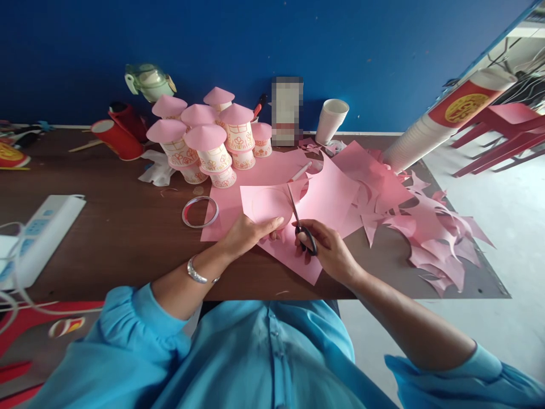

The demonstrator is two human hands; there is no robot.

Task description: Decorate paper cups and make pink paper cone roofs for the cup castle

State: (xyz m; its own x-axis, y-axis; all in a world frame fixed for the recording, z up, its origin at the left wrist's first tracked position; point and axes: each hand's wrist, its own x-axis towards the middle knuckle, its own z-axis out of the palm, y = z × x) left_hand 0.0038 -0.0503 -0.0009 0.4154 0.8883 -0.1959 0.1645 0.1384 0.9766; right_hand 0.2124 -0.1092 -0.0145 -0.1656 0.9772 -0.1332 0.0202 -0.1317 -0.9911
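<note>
The left hand (249,233) grips the near edge of one pink paper sheet (276,218), fingers closed over it, and holds it just above the tabletop (119,227). The right hand (327,250) is closed through the handles of one pair of scissors (300,221); the blades point away from the person and cut into the sheet along a drawn circle. One silver bracelet (196,272) sits on the left wrist. One tape ring (200,211) lies left of the sheet. Behind it stand paper-cup houses (208,142) with seven pink cone roofs visible. One stack of white cups (331,120) stands at the wall. Pink offcuts (430,238) lie in a heap to the right.
</note>
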